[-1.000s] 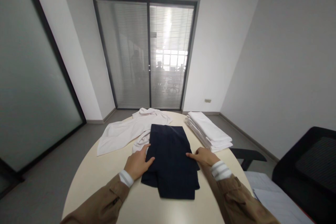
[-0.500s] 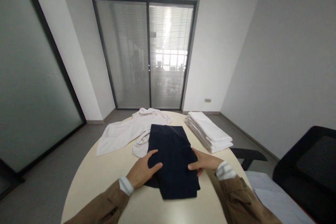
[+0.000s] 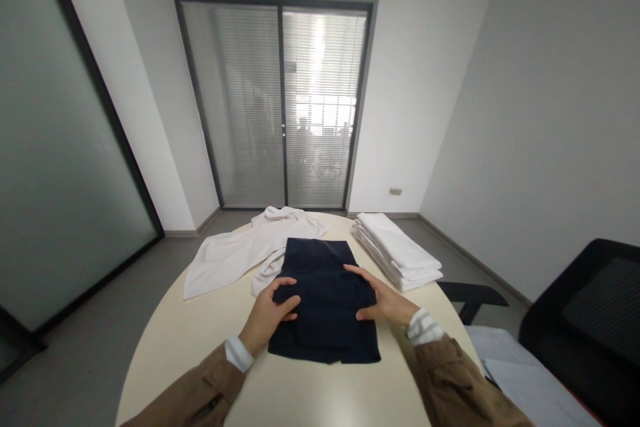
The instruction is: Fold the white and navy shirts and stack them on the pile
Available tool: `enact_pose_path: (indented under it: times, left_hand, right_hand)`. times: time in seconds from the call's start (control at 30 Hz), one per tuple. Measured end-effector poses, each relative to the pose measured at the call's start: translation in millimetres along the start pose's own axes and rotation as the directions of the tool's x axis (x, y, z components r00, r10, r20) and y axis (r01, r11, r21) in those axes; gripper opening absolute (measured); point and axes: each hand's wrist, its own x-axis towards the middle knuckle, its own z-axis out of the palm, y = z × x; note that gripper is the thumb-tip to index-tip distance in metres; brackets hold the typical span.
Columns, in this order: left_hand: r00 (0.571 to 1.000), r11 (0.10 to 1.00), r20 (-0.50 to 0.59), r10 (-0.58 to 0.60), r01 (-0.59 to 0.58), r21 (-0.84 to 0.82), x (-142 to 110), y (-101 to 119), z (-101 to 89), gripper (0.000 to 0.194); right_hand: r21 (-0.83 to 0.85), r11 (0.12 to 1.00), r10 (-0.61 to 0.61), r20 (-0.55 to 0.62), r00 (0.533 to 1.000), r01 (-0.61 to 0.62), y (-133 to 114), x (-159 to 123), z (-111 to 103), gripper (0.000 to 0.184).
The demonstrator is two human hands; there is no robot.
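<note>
A dark navy garment point(image 3: 325, 300) lies folded in the middle of the round cream table point(image 3: 200, 340). My left hand point(image 3: 267, 313) grips its left edge, thumb on top and fingers curled round the cloth. My right hand point(image 3: 383, 300) holds the right edge the same way, index finger stretched across the top. Between the hands the near part of the garment is doubled over onto the rest.
A loose white shirt point(image 3: 235, 253) sprawls at the table's far left, touching the navy garment. A stack of folded white cloth point(image 3: 397, 250) sits at the far right. A black chair point(image 3: 585, 320) stands to the right, with papers point(image 3: 530, 387) below it. Glass doors with blinds are behind.
Both hands slid inward from the garment's sides, took hold of its edges and lifted the near end forward, so the garment is now shorter toward me.
</note>
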Motion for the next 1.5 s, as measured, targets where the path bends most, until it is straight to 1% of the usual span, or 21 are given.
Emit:
enact_pose_path:
  times: [0.07,0.13,0.27,0.37,0.43,0.5,0.6,0.67,0.73,0.8,0.87,0.93,1.03,1.1,1.13,1.2,1.27,1.33,1.37,1.43,1.5]
  left_hand:
    - [0.998,0.998,0.062,0.017,-0.013,-0.058,-3,2,2.1,0.074]
    - [0.996,0.997,0.080,0.035,-0.029,-0.067,-6,4,4.5,0.079]
    - [0.992,0.991,-0.019,0.126,-0.125,0.042,-6,5,6.1,0.066]
    - [0.969,0.967,-0.080,0.234,-0.223,0.122,0,5,3.0,0.053]
    - [0.961,0.959,-0.087,0.262,-0.249,0.133,3,3,-0.2,0.050]
    - [0.962,0.957,-0.061,0.265,-0.254,0.143,4,1,-3.6,0.047]
    - [0.980,0.949,0.030,0.198,-0.199,0.246,0,1,-7.9,0.043]
    - [0.986,0.927,0.060,0.154,-0.166,0.337,-4,2,-10.1,0.040]
    - [0.987,0.900,0.052,0.150,-0.158,0.406,-6,0,-12.3,0.039]
    - [0.994,0.879,0.046,0.102,-0.112,0.463,-8,-4,-15.2,0.041]
    - [0.995,0.845,0.103,0.000,-0.055,0.532,-10,-8,-19.3,0.042]
    - [0.986,0.764,0.154,-0.058,-0.056,0.642,-13,-9,-23.7,0.039]
    - [0.988,0.523,0.156,0.013,-0.140,0.841,-20,-1,-27.9,0.037]
    - [0.982,0.379,0.165,0.094,-0.189,0.906,-23,9,-27.5,0.040]
    - [0.975,0.339,0.178,0.129,-0.213,0.917,-23,15,-26.2,0.039]
    - [0.948,0.303,0.236,0.216,-0.294,0.906,-21,24,-22.0,0.032]
    - [0.893,0.287,0.324,0.311,-0.413,0.864,-16,27,-16.0,0.031]
    - [0.830,0.271,0.428,0.358,-0.531,0.803,-10,23,-9.0,0.045]
    - [0.806,0.262,0.478,0.348,-0.574,0.776,-8,19,-5.4,0.056]
    - [0.784,0.250,0.561,0.267,-0.618,0.745,-6,7,0.8,0.070]
    - [0.780,0.251,0.605,0.162,-0.625,0.739,-7,-6,5.0,0.072]
  right_hand:
    - [-0.020,1.000,0.002,-0.046,0.999,-0.003,-1,0,1,0.102]
    - [-0.002,1.000,0.005,-0.098,0.995,-0.005,-2,1,2,0.098]
    - [0.098,0.995,0.034,-0.212,0.977,-0.013,0,4,5,0.088]
    - [0.221,0.974,0.098,-0.237,0.967,-0.045,0,6,6,0.087]
    - [0.262,0.965,0.095,-0.227,0.969,-0.033,0,6,6,0.085]
    - [0.244,0.969,0.076,-0.176,0.981,-0.032,1,5,5,0.077]
    - [0.206,0.971,0.113,0.031,0.993,-0.117,7,2,3,0.064]
    - [0.194,0.961,0.161,0.191,0.968,-0.198,13,0,1,0.060]
    - [0.144,0.952,0.215,0.309,0.926,-0.269,19,-1,-1,0.059]
    - [0.068,0.947,0.269,0.367,0.890,-0.314,23,-1,-2,0.063]
    - [-0.004,0.943,0.309,0.386,0.869,-0.333,24,-1,-2,0.068]
    - [-0.060,0.939,0.335,0.401,0.853,-0.340,21,-1,-3,0.071]
    - [-0.136,0.930,0.367,0.428,0.826,-0.343,11,-5,-8,0.069]
    - [-0.158,0.934,0.357,0.401,0.844,-0.320,3,-9,-14,0.066]
    - [-0.171,0.939,0.341,0.364,0.867,-0.298,0,-11,-18,0.064]
    - [-0.251,0.938,0.294,0.212,0.932,-0.239,-8,-13,-23,0.057]
    - [-0.396,0.901,0.191,-0.007,0.982,-0.178,-14,-8,-20,0.050]
    - [-0.524,0.844,0.025,-0.182,0.983,-0.118,-16,0,-8,0.050]
    - [-0.564,0.822,-0.055,-0.217,0.975,-0.079,-16,6,2,0.053]
    - [-0.615,0.789,-0.116,-0.154,0.981,-0.003,-12,14,23,0.064]
    - [-0.645,0.762,-0.066,0.006,0.998,0.054,-4,19,43,0.069]
